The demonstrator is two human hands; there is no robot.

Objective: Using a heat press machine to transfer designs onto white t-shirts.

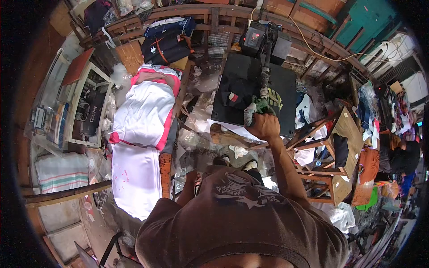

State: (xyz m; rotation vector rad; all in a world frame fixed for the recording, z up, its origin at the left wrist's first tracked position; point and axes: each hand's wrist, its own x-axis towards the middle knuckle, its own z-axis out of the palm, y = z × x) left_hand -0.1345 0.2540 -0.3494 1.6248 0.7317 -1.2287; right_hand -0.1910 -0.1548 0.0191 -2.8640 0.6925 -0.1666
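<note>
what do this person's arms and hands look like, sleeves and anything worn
The shirt is dark brown with short sleeves, leaving the forearms bare, and a pale print on the chest. The right hand shows no glove or watch. The left hand is small and dim, so anything worn there is hard to tell.

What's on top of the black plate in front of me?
The plate bears a dark item and, right of it, a yellow striped patch. A wrapped handle, gripped by your right hand, crosses above. Whatever lies beneath the dark item is covered.
</note>
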